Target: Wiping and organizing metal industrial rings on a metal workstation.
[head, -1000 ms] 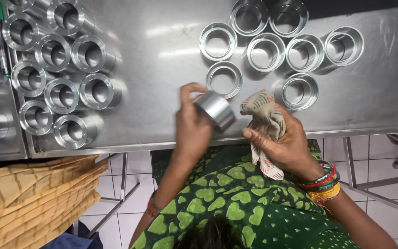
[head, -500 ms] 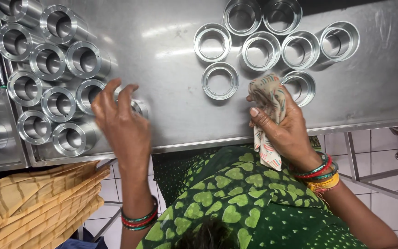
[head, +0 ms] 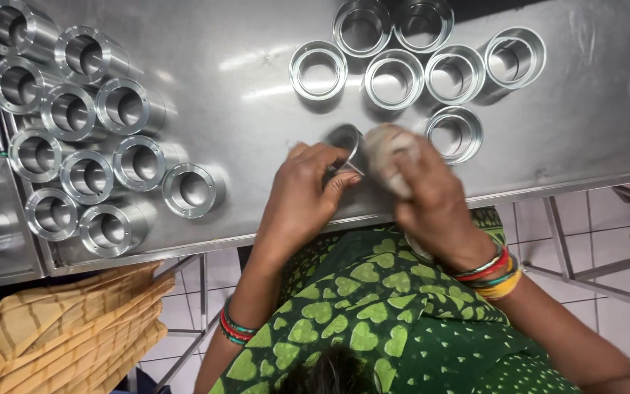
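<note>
Over the steel table (head: 257,58), with flanged cylinders (head: 89,175) left of the grip and rings (head: 395,76) beyond it, the left hand (head: 302,201) clamps a metal ring (head: 345,140) — the right hand (head: 432,197) presses a cloth (head: 388,157) against it.

A shiny steel table (head: 563,146) stands on thin metal legs (head: 577,255) over seemingly white-tiled floor (head: 621,314).

Green leaf-print garment (head: 373,306), colourful bangles (head: 491,271)
</note>
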